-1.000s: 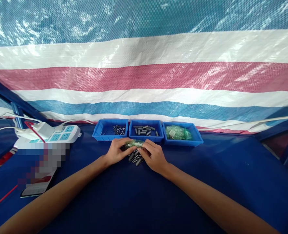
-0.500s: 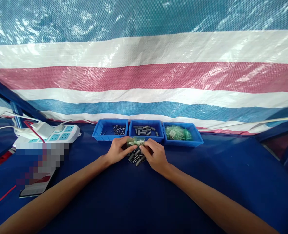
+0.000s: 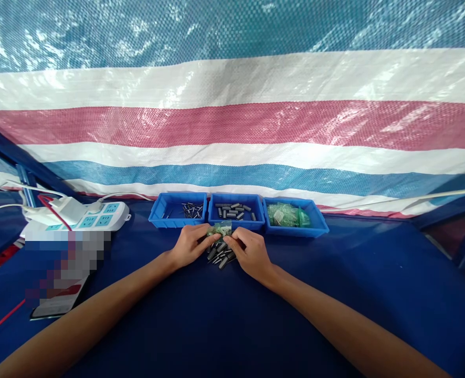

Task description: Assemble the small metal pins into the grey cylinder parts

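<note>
A crinkled green clear plastic packet [image 3: 221, 228] is pinched between my two hands, just in front of the middle blue bin. My left hand [image 3: 190, 243] is closed on its left side, and my right hand [image 3: 251, 252] is closed on its right side. What lies inside the packet is too small to tell. Below it, a pile of dark cylinders and thin metal pins [image 3: 220, 255] rests on the blue table [image 3: 217, 320], partly covered by my fingers.
Three blue bins stand in a row: the left [image 3: 167, 223] holds metal pins, the middle [image 3: 236, 199] dark cylinders, the right [image 3: 319, 227] green plastic packets. A white power strip [image 3: 116, 215] with cables and a phone-like object [image 3: 59, 304] lie at left. Striped sheeting [image 3: 232, 126] hangs behind.
The green packet has shifted and crumpled slightly between my fingers. Both hands have barely moved, and the bins and the pile are as before.
</note>
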`<control>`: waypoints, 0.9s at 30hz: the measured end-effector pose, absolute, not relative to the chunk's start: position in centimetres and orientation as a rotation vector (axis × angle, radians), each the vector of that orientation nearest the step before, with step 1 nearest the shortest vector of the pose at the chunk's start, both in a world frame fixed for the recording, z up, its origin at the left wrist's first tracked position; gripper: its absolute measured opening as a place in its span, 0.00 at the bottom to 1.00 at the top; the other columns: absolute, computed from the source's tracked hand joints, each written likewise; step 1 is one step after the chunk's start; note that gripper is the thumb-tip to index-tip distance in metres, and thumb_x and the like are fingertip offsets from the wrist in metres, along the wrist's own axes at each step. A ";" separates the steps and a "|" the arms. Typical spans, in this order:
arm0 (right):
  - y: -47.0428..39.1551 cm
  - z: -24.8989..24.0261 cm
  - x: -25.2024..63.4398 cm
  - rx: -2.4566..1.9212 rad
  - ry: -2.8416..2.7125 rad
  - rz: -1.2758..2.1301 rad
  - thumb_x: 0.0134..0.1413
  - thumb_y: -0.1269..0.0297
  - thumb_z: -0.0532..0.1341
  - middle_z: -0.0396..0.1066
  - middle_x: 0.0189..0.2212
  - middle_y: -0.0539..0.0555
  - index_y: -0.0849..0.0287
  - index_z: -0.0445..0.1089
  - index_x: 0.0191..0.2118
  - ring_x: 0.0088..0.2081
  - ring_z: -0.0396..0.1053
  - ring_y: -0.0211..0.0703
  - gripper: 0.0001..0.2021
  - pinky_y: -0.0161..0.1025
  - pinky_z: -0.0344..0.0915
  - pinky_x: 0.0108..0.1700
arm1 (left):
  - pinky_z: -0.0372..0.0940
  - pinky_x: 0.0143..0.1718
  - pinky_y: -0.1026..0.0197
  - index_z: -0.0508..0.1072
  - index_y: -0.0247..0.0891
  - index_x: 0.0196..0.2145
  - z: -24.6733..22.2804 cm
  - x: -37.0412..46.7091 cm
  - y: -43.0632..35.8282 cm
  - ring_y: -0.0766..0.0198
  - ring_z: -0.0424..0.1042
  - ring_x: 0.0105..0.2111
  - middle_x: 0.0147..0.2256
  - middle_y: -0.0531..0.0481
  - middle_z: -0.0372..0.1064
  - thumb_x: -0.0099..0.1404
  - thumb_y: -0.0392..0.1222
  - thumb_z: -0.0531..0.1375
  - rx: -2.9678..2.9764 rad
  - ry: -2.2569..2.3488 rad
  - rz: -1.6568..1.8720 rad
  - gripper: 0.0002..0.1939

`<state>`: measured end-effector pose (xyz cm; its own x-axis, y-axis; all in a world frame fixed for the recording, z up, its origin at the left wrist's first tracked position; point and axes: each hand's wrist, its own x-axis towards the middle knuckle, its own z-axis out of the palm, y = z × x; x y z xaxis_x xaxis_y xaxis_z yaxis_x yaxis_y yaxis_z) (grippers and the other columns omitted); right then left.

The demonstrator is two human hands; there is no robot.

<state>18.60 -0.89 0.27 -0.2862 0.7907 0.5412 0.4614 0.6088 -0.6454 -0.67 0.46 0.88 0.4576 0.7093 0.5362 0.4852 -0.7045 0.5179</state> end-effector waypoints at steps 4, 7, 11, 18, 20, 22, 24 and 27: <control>-0.9 0.2 18.6 -0.951 -1.946 0.466 0.63 0.64 0.52 0.54 0.20 0.47 0.58 0.56 0.23 0.22 0.54 0.34 0.15 0.34 0.52 0.27 | 0.52 0.21 0.68 0.66 0.34 0.23 0.9 -0.7 0.5 0.72 0.55 0.19 0.19 0.55 0.57 0.67 0.42 0.54 2.413 1.027 1.124 0.16; -0.8 0.2 18.7 -0.936 -1.955 0.471 0.63 0.66 0.51 0.56 0.22 0.48 0.58 0.59 0.25 0.24 0.57 0.35 0.13 0.35 0.54 0.28 | 0.56 0.24 0.68 0.68 0.34 0.28 1.0 -0.6 0.4 0.71 0.60 0.22 0.23 0.52 0.63 0.67 0.42 0.54 2.401 1.039 1.122 0.12; -0.8 0.2 18.7 -0.907 -1.965 0.491 0.64 0.67 0.50 0.59 0.24 0.50 0.59 0.63 0.29 0.26 0.59 0.37 0.11 0.35 0.56 0.29 | 0.60 0.27 0.68 0.69 0.34 0.36 1.0 -0.6 0.4 0.70 0.65 0.25 0.28 0.51 0.68 0.66 0.41 0.55 2.383 1.073 1.159 0.07; -0.9 0.5 18.7 -0.933 -1.907 0.482 0.62 0.67 0.53 0.61 0.22 0.50 0.59 0.67 0.30 0.24 0.60 0.36 0.10 0.35 0.56 0.28 | 0.59 0.26 0.69 0.68 0.34 0.30 0.9 -0.6 0.6 0.71 0.63 0.23 0.25 0.53 0.65 0.67 0.42 0.54 2.363 1.127 1.151 0.11; -0.9 0.6 18.8 -0.964 -1.879 0.480 0.61 0.67 0.55 0.61 0.21 0.49 0.59 0.67 0.29 0.24 0.59 0.36 0.10 0.35 0.55 0.28 | 0.58 0.25 0.69 0.67 0.34 0.28 0.9 -0.6 0.6 0.72 0.61 0.22 0.24 0.54 0.63 0.67 0.43 0.54 2.376 1.122 1.127 0.12; -0.9 0.7 18.8 -0.979 -1.844 0.479 0.60 0.66 0.56 0.60 0.20 0.49 0.59 0.68 0.28 0.23 0.58 0.36 0.10 0.35 0.55 0.27 | 0.57 0.25 0.69 0.67 0.34 0.28 0.9 -0.6 0.6 0.71 0.61 0.22 0.24 0.53 0.63 0.67 0.42 0.54 2.402 1.089 1.119 0.12; -0.8 0.7 18.8 -0.976 -1.810 0.488 0.59 0.66 0.57 0.59 0.20 0.49 0.59 0.68 0.29 0.22 0.57 0.36 0.09 0.35 0.55 0.26 | 0.58 0.25 0.69 0.68 0.34 0.29 0.8 -0.6 0.6 0.71 0.61 0.23 0.24 0.53 0.64 0.67 0.41 0.54 2.428 1.038 1.118 0.11; -0.8 0.6 18.8 -0.965 -1.801 0.518 0.60 0.67 0.56 0.60 0.22 0.49 0.59 0.67 0.32 0.23 0.59 0.36 0.06 0.35 0.57 0.27 | 0.58 0.25 0.69 0.68 0.34 0.30 0.7 -0.7 0.6 0.72 0.62 0.23 0.25 0.53 0.65 0.68 0.41 0.54 2.445 1.025 1.118 0.11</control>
<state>18.79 -0.77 0.63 -0.1951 0.8025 0.5638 0.3802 0.5918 -0.7108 -0.69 0.57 0.66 0.4540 0.6965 0.5556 0.4931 -0.7158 0.4945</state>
